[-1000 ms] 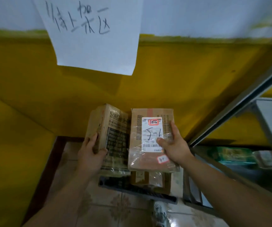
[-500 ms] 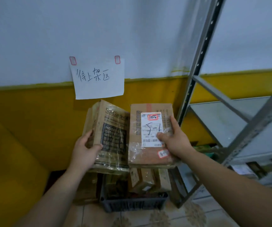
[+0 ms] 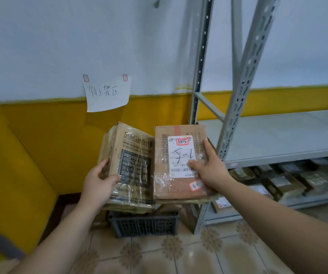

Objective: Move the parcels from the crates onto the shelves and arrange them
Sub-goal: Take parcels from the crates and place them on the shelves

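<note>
Gripping the brown cardboard box printed "SukGarden" and bound in clear tape (image 3: 133,165) by its lower left corner, the left hand (image 3: 99,180) lays its thumb across the printed front while its fingers run up the box's left side. Its forearm rises from the lower left of the view.

The right hand (image 3: 211,171) clasps the flat brown cardboard parcel with a white shipping label (image 3: 179,186) along its right edge. The thumb presses on the lower part of the label and the fingers wrap round the side, one stretched up along the edge. Its forearm comes in from the lower right.

Both parcels are held in the air, faces towards the camera, touching along their inner edges. They are above the dark grey slatted plastic crate (image 3: 145,224), which stands on the patterned tile floor (image 3: 188,254).

Just to the right stands the grey metal shelving rack (image 3: 277,139). Its lower board carries more brown parcels (image 3: 289,182), which are blurred. A white paper note with handwritten characters (image 3: 106,95) is stuck on the wall above the held parcels.
</note>
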`<state>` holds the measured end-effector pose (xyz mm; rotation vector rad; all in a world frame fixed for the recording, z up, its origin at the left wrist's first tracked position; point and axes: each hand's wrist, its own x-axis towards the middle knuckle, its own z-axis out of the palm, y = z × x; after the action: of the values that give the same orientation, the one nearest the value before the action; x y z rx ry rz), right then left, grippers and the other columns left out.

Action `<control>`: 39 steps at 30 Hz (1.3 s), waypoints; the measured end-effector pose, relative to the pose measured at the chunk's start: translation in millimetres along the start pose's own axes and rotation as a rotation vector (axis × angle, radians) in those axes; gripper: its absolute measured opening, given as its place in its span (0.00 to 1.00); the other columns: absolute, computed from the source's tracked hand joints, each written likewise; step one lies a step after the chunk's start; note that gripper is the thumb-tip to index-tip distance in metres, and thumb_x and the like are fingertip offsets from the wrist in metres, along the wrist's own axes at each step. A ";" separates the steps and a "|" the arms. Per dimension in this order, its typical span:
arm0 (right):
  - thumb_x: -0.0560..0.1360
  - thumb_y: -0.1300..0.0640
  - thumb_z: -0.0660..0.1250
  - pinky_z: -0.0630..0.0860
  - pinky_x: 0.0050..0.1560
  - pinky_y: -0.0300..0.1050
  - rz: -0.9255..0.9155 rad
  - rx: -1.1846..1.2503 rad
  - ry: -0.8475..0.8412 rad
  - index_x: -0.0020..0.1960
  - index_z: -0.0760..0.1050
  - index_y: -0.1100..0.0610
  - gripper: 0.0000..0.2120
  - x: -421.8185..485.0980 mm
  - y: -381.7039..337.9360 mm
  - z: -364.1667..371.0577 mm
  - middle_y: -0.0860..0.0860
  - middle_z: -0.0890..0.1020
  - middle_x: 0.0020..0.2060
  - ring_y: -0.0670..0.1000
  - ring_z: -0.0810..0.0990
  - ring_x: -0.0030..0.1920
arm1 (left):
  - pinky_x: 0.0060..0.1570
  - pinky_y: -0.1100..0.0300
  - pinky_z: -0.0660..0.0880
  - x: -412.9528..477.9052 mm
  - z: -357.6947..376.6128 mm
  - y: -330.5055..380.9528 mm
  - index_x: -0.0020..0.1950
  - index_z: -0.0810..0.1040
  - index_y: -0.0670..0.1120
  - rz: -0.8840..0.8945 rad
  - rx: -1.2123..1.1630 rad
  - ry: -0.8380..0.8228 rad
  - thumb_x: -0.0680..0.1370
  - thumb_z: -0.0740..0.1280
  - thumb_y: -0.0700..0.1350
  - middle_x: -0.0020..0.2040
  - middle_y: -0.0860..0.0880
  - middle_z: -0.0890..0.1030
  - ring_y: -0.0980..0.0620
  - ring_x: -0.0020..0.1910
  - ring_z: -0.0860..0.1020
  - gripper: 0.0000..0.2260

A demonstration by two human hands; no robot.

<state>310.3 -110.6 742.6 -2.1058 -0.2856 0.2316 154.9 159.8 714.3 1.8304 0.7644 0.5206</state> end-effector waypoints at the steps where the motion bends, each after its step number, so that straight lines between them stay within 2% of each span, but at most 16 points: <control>1: 0.75 0.50 0.72 0.66 0.20 0.27 0.011 0.001 0.005 0.78 0.47 0.36 0.43 -14.2 5.8 -7.7 0.46 0.75 0.59 0.38 0.80 0.29 | 0.38 0.63 0.72 -15.0 3.3 1.2 0.74 0.66 0.57 -0.003 -0.004 -0.017 0.74 0.71 0.41 0.69 0.49 0.72 0.47 0.59 0.75 0.31; 2: 0.75 0.50 0.72 0.66 0.19 0.27 0.015 0.002 0.019 0.78 0.47 0.36 0.43 -26.7 10.5 -15.3 0.47 0.75 0.57 0.35 0.79 0.28 | 0.39 0.62 0.73 -28.3 6.3 3.8 0.74 0.66 0.57 0.001 -0.013 -0.037 0.74 0.71 0.41 0.69 0.49 0.72 0.46 0.59 0.75 0.31; 5: 0.75 0.50 0.72 0.67 0.20 0.28 0.041 0.004 0.081 0.78 0.46 0.35 0.43 -60.2 19.9 -39.4 0.44 0.75 0.54 0.39 0.79 0.29 | 0.45 0.58 0.75 -55.2 14.0 16.4 0.75 0.66 0.56 0.044 -0.028 -0.090 0.74 0.71 0.40 0.70 0.48 0.71 0.46 0.60 0.75 0.31; 9: 0.75 0.49 0.72 0.70 0.23 0.29 0.100 0.023 0.178 0.78 0.46 0.36 0.43 -106.4 34.5 -73.2 0.42 0.74 0.52 0.40 0.81 0.34 | 0.34 0.62 0.76 -80.6 32.4 33.3 0.75 0.65 0.56 0.100 -0.032 -0.196 0.75 0.71 0.40 0.69 0.48 0.71 0.47 0.55 0.76 0.31; 10: 0.75 0.49 0.72 0.69 0.22 0.28 0.105 0.025 0.211 0.78 0.46 0.36 0.43 -118.2 39.0 -82.3 0.42 0.74 0.52 0.38 0.81 0.33 | 0.35 0.60 0.77 -87.3 38.3 37.4 0.75 0.65 0.56 0.113 -0.036 -0.224 0.75 0.71 0.40 0.69 0.48 0.71 0.46 0.56 0.76 0.31; 12: 0.75 0.51 0.72 0.67 0.20 0.27 0.133 0.036 0.268 0.78 0.47 0.37 0.43 -143.0 48.6 -101.7 0.42 0.72 0.48 0.33 0.79 0.29 | 0.39 0.56 0.78 -104.0 52.3 43.1 0.75 0.65 0.55 0.127 -0.042 -0.275 0.75 0.71 0.40 0.69 0.47 0.71 0.44 0.57 0.76 0.31; 15: 0.75 0.51 0.72 0.74 0.24 0.34 0.194 0.060 0.312 0.77 0.46 0.33 0.44 -178.9 66.5 -131.7 0.41 0.72 0.47 0.41 0.82 0.31 | 0.52 0.47 0.79 -135.6 77.9 49.9 0.75 0.66 0.54 0.133 -0.056 -0.348 0.75 0.71 0.40 0.68 0.47 0.73 0.44 0.59 0.76 0.31; 17: 0.76 0.52 0.72 0.76 0.25 0.36 0.205 0.088 0.340 0.77 0.46 0.33 0.43 -200.3 82.5 -153.3 0.43 0.74 0.49 0.41 0.83 0.32 | 0.58 0.45 0.76 -155.5 98.1 57.6 0.75 0.66 0.53 0.151 -0.040 -0.382 0.74 0.72 0.41 0.69 0.47 0.72 0.44 0.61 0.75 0.30; 19: 0.76 0.52 0.72 0.75 0.25 0.35 0.213 0.104 0.388 0.77 0.47 0.34 0.43 -216.2 99.0 -177.5 0.46 0.75 0.54 0.41 0.83 0.32 | 0.54 0.48 0.78 -171.8 121.7 70.7 0.75 0.66 0.53 0.177 -0.027 -0.411 0.74 0.72 0.41 0.68 0.47 0.72 0.45 0.60 0.76 0.31; 22: 0.76 0.53 0.72 0.76 0.25 0.37 0.248 0.149 0.450 0.77 0.47 0.34 0.43 -230.6 126.1 -218.2 0.50 0.76 0.60 0.45 0.84 0.32 | 0.36 0.58 0.78 -194.6 162.6 92.1 0.75 0.66 0.54 0.214 -0.017 -0.452 0.74 0.72 0.41 0.67 0.47 0.72 0.47 0.52 0.78 0.32; 26: 0.76 0.55 0.71 0.73 0.22 0.36 0.245 0.194 0.501 0.78 0.49 0.36 0.42 -242.2 166.2 -277.3 0.53 0.78 0.61 0.42 0.82 0.27 | 0.34 0.62 0.75 -225.9 221.5 124.5 0.74 0.66 0.55 0.267 0.005 -0.456 0.73 0.72 0.42 0.68 0.48 0.72 0.48 0.54 0.77 0.32; 29: 0.77 0.55 0.71 0.72 0.21 0.33 0.227 0.185 0.528 0.78 0.50 0.36 0.41 -248.0 189.3 -320.1 0.50 0.77 0.61 0.37 0.81 0.29 | 0.37 0.65 0.75 -247.8 262.7 147.0 0.74 0.67 0.53 0.314 0.037 -0.461 0.73 0.73 0.42 0.67 0.49 0.73 0.49 0.56 0.76 0.31; 32: 0.77 0.54 0.70 0.71 0.21 0.34 0.231 0.192 0.538 0.78 0.50 0.36 0.40 -249.1 208.0 -354.7 0.52 0.79 0.59 0.40 0.80 0.25 | 0.52 0.51 0.79 -266.4 294.2 161.9 0.74 0.67 0.53 0.338 0.060 -0.465 0.73 0.73 0.42 0.67 0.48 0.73 0.47 0.58 0.76 0.31; 33: 0.77 0.54 0.70 0.71 0.21 0.36 0.232 0.207 0.538 0.78 0.50 0.35 0.40 -248.4 213.1 -364.3 0.54 0.80 0.57 0.42 0.79 0.23 | 0.54 0.48 0.78 -270.6 302.9 166.0 0.74 0.66 0.53 0.343 0.070 -0.465 0.73 0.73 0.43 0.67 0.49 0.73 0.47 0.58 0.76 0.32; 35: 0.77 0.54 0.70 0.71 0.22 0.37 0.235 0.227 0.537 0.78 0.50 0.34 0.40 -244.7 221.2 -380.7 0.56 0.81 0.55 0.42 0.77 0.21 | 0.55 0.46 0.78 -274.9 319.2 174.2 0.75 0.66 0.54 0.346 0.081 -0.465 0.73 0.73 0.44 0.67 0.49 0.72 0.46 0.58 0.76 0.32; 39: 0.77 0.54 0.71 0.72 0.22 0.37 0.227 0.237 0.534 0.78 0.51 0.35 0.40 -225.0 231.7 -403.9 0.55 0.81 0.59 0.43 0.79 0.23 | 0.56 0.42 0.78 -270.4 348.3 190.7 0.75 0.65 0.56 0.349 0.111 -0.462 0.72 0.73 0.44 0.67 0.49 0.72 0.45 0.58 0.76 0.33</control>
<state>233.1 -621.4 766.1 -1.8794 0.2859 -0.1614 245.1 -309.5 763.6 2.0954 0.1642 0.2567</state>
